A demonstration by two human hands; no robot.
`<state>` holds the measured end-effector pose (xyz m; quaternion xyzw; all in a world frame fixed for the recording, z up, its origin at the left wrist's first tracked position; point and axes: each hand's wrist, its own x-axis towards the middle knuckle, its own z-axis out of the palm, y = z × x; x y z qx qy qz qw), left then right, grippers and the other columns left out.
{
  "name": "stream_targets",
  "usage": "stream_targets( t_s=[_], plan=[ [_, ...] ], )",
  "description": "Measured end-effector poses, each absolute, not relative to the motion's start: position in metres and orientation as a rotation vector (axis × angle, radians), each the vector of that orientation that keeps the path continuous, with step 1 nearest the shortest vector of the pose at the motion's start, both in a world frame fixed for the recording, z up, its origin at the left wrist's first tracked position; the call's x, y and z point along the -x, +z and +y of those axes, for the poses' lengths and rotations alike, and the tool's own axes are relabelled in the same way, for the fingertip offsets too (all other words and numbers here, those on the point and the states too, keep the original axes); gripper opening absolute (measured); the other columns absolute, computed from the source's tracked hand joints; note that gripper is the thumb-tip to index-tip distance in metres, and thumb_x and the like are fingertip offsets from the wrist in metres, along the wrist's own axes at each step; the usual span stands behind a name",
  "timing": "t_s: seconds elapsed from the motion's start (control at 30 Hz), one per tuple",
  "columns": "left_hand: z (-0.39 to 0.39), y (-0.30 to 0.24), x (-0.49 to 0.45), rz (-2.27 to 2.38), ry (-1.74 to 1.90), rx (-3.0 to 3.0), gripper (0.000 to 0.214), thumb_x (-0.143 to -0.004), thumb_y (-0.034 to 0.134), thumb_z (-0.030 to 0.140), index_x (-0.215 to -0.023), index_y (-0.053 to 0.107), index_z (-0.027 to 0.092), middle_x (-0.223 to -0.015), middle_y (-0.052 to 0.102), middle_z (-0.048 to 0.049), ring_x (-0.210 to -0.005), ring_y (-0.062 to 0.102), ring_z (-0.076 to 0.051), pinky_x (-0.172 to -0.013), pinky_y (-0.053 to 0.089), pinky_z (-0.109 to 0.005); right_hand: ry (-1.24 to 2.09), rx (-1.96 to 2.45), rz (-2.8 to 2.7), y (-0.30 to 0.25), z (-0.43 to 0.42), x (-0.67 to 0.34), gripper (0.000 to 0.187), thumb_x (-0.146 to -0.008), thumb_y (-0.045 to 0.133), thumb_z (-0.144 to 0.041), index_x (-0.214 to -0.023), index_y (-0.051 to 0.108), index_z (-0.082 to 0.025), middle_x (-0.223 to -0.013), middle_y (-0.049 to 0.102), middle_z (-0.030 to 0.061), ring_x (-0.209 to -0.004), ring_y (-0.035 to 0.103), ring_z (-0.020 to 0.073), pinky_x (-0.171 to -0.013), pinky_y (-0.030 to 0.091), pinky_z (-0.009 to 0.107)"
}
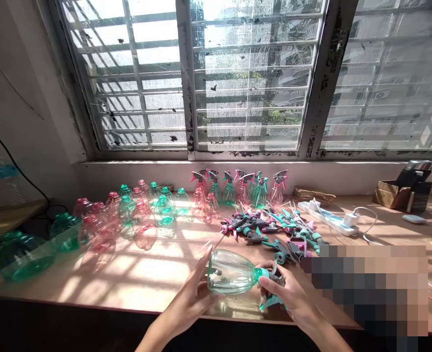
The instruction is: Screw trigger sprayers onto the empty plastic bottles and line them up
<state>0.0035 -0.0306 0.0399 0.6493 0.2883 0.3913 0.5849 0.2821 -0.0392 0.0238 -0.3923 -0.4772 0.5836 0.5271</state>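
Single head-worn view on my feed. I look forward and down from the near side of the bench (146, 274), facing the window (252, 83) beyond it; left hand (191, 297) and right hand (286, 292) close, low in frame.

Hard sunlight pours toward me through the windows (250, 73), bleaching the upper panes white; barred shadows stripe the table (127, 281); the bottle (232, 271) I hold glints, acceptably sharp; below, darkness swallows detail; the left edge looks stretched; pixelation blots out the lower right.
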Motion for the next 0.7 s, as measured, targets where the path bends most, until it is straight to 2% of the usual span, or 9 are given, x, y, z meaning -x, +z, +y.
stream_targets(
  t_s=[0.1,0.2,0.3,0.4,0.47,0.6,0.7],
  plan=[
    [-0.0308,0.0414,-0.002,0.703,0.9,-1.51,0.106,-0.089,0.077,0.039,-0.162,0.002,0.043,-0.171,0.029,-0.0072,-0.149,0.04,-0.033,-0.12,0.038,-0.045,1.425,0.9,-1.155,0.0254,-0.0406,-0.2803,0.053,-0.072,0.091,-0.047,-0.104,0.062,-0.018,-0.065,0.069,-0.0033,-0.057,0.067,0.0166,-0.057,0.059,0.032],
    [-0.0309,0.043,-0.0004,0.743,0.928,-1.536,0.097,-0.09,0.071,0.051,-0.162,0.007,0.042,-0.174,0.021,-0.004,-0.157,0.02,-0.037,-0.123,0.034,-0.047,1.433,0.866,-1.167,0.0259,-0.0415,-0.2792,0.051,-0.072,0.092,-0.045,-0.104,0.063,-0.018,-0.066,0.069,-0.0037,-0.058,0.066,0.0159,-0.058,0.058,0.031],
    [-0.0307,0.0449,-0.001,0.762,0.928,-1.55,0.093,-0.09,0.071,0.053,-0.162,0.013,0.041,-0.173,0.023,-0.0047,-0.154,0.028,-0.04,-0.119,0.04,-0.049,1.42,0.891,-1.164,0.0251,-0.0411,-0.2795,0.052,-0.072,0.091,-0.047,-0.105,0.063,-0.018,-0.064,0.068,-0.0037,-0.057,0.067,0.0172,-0.058,0.058,0.032],
    [-0.0304,0.0464,-0.0024,0.723,0.905,-1.528,0.098,-0.089,0.076,0.044,-0.163,0.011,0.04,-0.167,0.037,-0.0074,-0.149,0.04,-0.037,-0.118,0.042,-0.048,1.404,0.938,-1.117,0.0234,-0.0394,-0.2809,0.056,-0.07,0.091,-0.05,-0.107,0.062,-0.018,-0.065,0.068,-0.0033,-0.055,0.068,0.0185,-0.058,0.059,0.034],
    [-0.0301,0.0465,-0.0025,0.685,0.883,-1.497,0.101,-0.089,0.077,0.038,-0.163,0.008,0.041,-0.165,0.041,-0.0088,-0.147,0.044,-0.034,-0.118,0.041,-0.046,1.396,0.951,-1.094,0.0223,-0.0384,-0.2815,0.058,-0.071,0.09,-0.052,-0.108,0.061,-0.018,-0.068,0.07,-0.002,-0.056,0.069,0.0192,-0.059,0.059,0.036],
    [-0.0304,0.0464,-0.0017,0.658,0.882,-1.465,0.104,-0.089,0.077,0.037,-0.162,0.004,0.044,-0.171,0.026,-0.0097,-0.142,0.05,-0.034,-0.115,0.044,-0.046,1.405,0.943,-1.115,0.0222,-0.0381,-0.2811,0.057,-0.071,0.09,-0.051,-0.107,0.062,-0.017,-0.064,0.072,-0.0017,-0.057,0.068,0.0182,-0.06,0.058,0.033],
    [-0.031,0.048,-0.0018,0.692,0.91,-1.503,0.104,-0.088,0.077,0.043,-0.162,0.005,0.043,-0.174,0.019,-0.0078,-0.151,0.037,-0.036,-0.119,0.038,-0.048,1.412,0.915,-1.156,0.0236,-0.0392,-0.2796,0.056,-0.071,0.091,-0.049,-0.106,0.062,-0.017,-0.062,0.069,-0.0032,-0.056,0.066,0.0166,-0.059,0.058,0.031]
  ],
)
